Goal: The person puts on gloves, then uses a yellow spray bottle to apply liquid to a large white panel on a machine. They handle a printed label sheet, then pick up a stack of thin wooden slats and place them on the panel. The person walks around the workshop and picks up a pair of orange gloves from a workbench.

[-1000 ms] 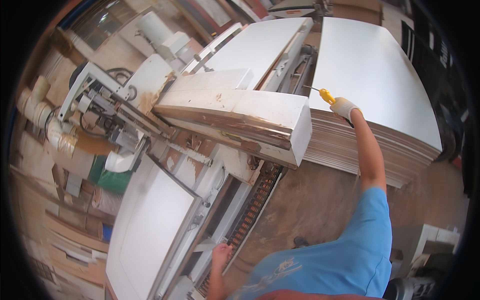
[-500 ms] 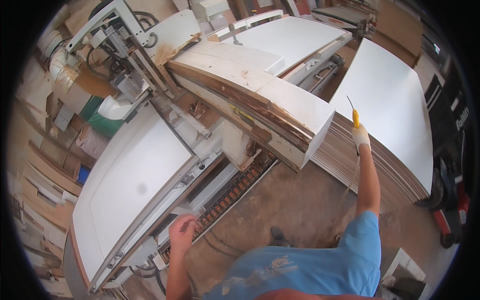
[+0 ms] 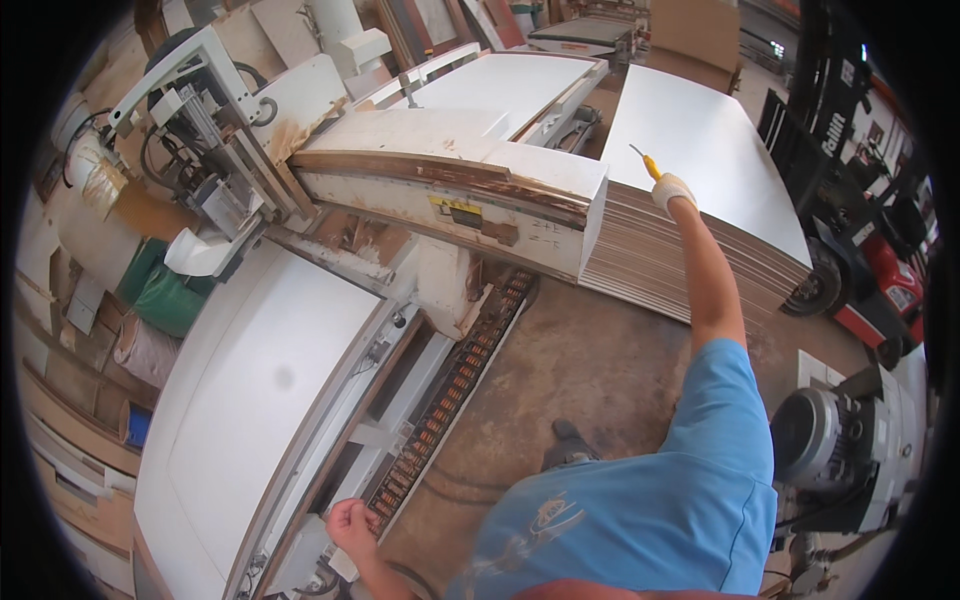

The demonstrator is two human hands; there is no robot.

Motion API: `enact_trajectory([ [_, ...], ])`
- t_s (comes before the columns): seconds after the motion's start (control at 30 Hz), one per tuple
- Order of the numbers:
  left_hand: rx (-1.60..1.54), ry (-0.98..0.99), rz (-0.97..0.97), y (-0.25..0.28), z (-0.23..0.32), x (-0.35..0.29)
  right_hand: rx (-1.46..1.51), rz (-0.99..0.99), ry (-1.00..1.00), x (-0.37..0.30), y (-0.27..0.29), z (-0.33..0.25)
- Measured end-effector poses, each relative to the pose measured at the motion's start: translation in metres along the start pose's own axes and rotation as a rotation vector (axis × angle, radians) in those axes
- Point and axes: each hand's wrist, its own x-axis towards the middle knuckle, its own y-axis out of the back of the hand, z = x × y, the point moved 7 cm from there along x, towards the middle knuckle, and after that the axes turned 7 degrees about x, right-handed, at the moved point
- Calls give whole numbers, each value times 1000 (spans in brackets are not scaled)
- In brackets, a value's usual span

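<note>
White-gloved R hand (image 3: 675, 190) grips slim yellow-handled metal tool (image 3: 651, 166) nr front edge, white-topped board stack (image 3: 715, 140); wrist dip might scratch top; bare L hand (image 3: 352, 524) half-curled, can't tell if holding

Moderately bright, lit softly and diffusely, main source unclear. Brightest on the white panel (image 3: 260, 370) at left and the white-topped stack (image 3: 715, 160) farther off at right, nearly washed out on both. Dimmer on the brown floor (image 3: 580, 370), turning dark at the forklift mast (image 3: 826, 140). Dotted with small glaring lights (image 3: 777, 48) at far right. Marked by a faint round grey smudge over the left panel. Slightly hazy, a bit soft on the left hand (image 3: 352, 522), legible on the yellow tool (image 3: 652, 167). Strongly bent toward the rim, black at the corners.
</note>
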Motion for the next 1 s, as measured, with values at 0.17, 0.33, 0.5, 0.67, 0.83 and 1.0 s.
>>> enact_trajectory([
  [0.17, -163, -111, 71, 37, -7, 0, 53, -40, -104, -31, -2, 28],
  [0.33, -144, -103, 157, 45, -20, 4, 59, -111, -328, -44, -28, 118],
  [0.5, -109, -122, 55, 31, -27, 15, 441, 148, -664, -60, -38, 233],
  [0.67, 220, -85, -91, -10, -9, 30, 495, 350, -919, -66, -31, 325],
  [0.83, 274, -38, -209, -78, 8, 67, 631, 346, -904, -23, 7, 382],
  [1.0, -90, 45, -338, -167, 18, 108, 657, 300, -822, 34, 37, 393],
])
